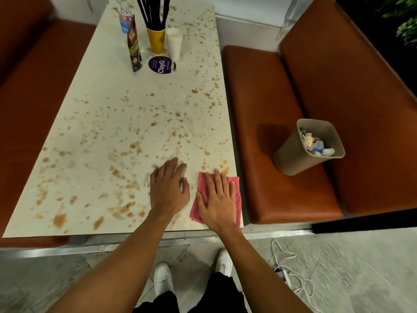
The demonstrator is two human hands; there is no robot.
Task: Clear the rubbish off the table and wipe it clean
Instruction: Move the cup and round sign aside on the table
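Note:
A white table (117, 105) is spattered all over with brown stains. A folded pink cloth (200, 211) lies near the table's front right corner. My right hand (218, 199) presses flat on the cloth with straight fingers. My left hand (168, 188) rests on the bare tabletop just left of the cloth, fingers loosely bent, holding nothing. A beige bin (293, 154) with crumpled rubbish inside stands on the brown bench seat to the right of the table.
At the table's far end stand a yellow cup (155, 40) of black straws, a white paper cup (174, 42), a brown sachet (134, 49), a small bottle (124, 20) and a purple round sticker (161, 65). Brown benches (282, 123) flank both sides. A white cable (291, 267) lies on the floor.

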